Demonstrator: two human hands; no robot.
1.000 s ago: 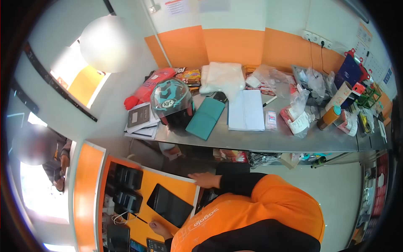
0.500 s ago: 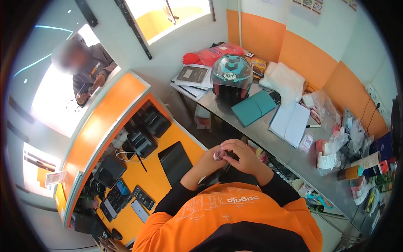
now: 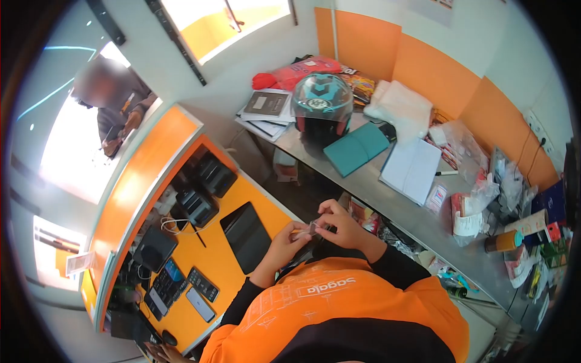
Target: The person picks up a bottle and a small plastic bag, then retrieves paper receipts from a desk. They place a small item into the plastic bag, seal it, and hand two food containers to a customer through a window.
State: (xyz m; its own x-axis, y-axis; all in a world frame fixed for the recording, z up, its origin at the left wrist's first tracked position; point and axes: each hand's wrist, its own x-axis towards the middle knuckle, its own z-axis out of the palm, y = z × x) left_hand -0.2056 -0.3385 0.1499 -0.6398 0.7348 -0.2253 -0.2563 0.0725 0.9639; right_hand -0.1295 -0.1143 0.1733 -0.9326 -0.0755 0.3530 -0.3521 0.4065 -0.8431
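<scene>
In front of my chest, my left hand (image 3: 289,243) pinches one side of a small clear plastic piece (image 3: 312,228). The fingers of my right hand (image 3: 341,226) close on its other side. What the piece is, I cannot make out. Just left of my hands a black tablet (image 3: 246,237) lies on the orange desk (image 3: 257,192). A metal table (image 3: 387,196) stands beyond my right hand, bearing a teal helmet (image 3: 322,103), a teal folder (image 3: 356,149) and an open notebook (image 3: 411,170).
Phones (image 3: 200,304), a keypad device (image 3: 203,284) and black printers (image 3: 196,207) are on the desk. Plastic bags (image 3: 463,145) and a brown jar (image 3: 503,241) crowd the metal table. A person (image 3: 124,100) stands beyond the counter; another person's hand (image 3: 163,353) shows at lower left.
My left hand has drawn back down and left, and its fingers now pinch the plastic piece, which shows more between both hands. The view has shifted slightly.
</scene>
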